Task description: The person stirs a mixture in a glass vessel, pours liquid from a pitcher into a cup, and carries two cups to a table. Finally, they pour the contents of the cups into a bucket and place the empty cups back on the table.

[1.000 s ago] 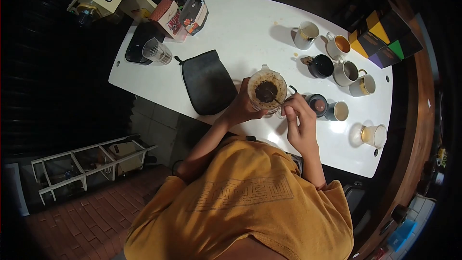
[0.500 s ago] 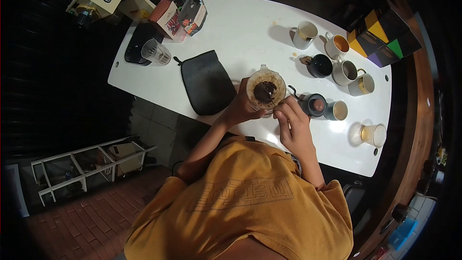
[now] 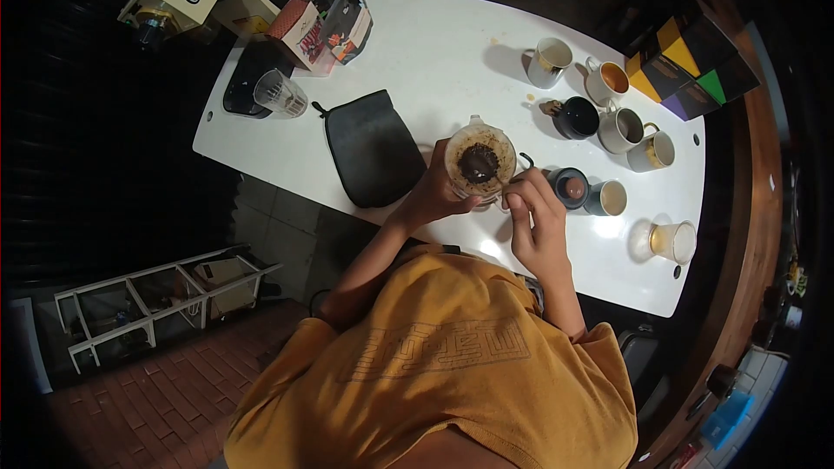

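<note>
Inside the dripper [image 3: 457, 149] — dark, wet coffee grounds [image 3: 479, 163].

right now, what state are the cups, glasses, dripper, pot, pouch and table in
translucent coffee dripper: in left hand, dark grounds inside
black fabric pouch: lying flat
dark pot with brown knob: lid on
four pale mugs and one black mug: upright, uncovered
blue-grey cup: upright, uncovered
ribbed clear glass: upright, uncovered
yellow-tinted glass: upright, contents unclear
white table: lightly stained
</note>
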Demonstrator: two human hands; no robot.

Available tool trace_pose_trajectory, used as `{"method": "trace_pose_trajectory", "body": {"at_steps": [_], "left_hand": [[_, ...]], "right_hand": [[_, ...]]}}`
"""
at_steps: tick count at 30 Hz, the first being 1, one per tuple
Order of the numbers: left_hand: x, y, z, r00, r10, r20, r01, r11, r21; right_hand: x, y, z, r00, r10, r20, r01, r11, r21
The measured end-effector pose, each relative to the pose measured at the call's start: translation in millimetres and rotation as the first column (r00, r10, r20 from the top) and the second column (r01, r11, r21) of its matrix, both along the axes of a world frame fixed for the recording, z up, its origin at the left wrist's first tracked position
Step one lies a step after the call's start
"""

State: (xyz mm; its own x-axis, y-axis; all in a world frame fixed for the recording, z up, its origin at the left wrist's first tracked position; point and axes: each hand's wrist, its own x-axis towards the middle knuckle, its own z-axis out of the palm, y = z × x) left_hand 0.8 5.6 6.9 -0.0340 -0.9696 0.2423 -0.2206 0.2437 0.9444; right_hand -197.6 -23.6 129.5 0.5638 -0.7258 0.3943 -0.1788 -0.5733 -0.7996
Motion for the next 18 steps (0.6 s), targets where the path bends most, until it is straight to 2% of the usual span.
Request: {"method": "trace_pose_trajectory", "body": {"at_steps": [1,2,4,8,12,14,16,18], "left_hand": [[-0.2,0.4,1.2,1.000,-0.005,-0.023,0.005,1.000,0.017],[0.0,0.5,2.5,0.999,-0.009,-0.045,0.010,0.999,0.034],[0.4,-0.5,3.5,1.000,-0.007,-0.015,0.007,1.000,0.018],[1.3,-0.9,2.7,0.999,-0.003,0.033,0.003,1.000,0.000],[2.1,-0.6,6.3,1.000,-0.001,-0.029,0.002,1.000,0.024],[6.3,-0.7,7.0,0.997,-0.019,0.079,0.013,0.997,0.073],[8.5,0.1,11.0,0.992,-0.030,0.120,0.022,0.997,0.071],[7.9,1.1,16.4,0.986,-0.040,0.162,0.030,0.997,0.067]], "right_hand": [[0.6,0.1,1.5,0.998,0.047,0.045,-0.051,0.995,0.084],[1.6,0.2,-0.4,0.998,0.047,0.046,-0.051,0.995,0.083],[3.7,0.0,-5.7,1.000,0.014,-0.023,-0.014,1.000,0.002],[2.4,0.5,-6.5,0.999,-0.051,-0.019,0.049,0.995,-0.085],[6.4,1.0,-9.2,0.996,-0.093,0.001,0.092,0.993,0.070],[3.9,0.6,-11.7,0.992,-0.127,0.024,0.123,0.985,0.118],[0.6,1.1,-19.8,0.978,-0.204,0.038,0.179,0.922,0.342],[-0.1,2.5,-27.6,0.968,-0.231,0.094,0.178,0.903,0.392]]}}
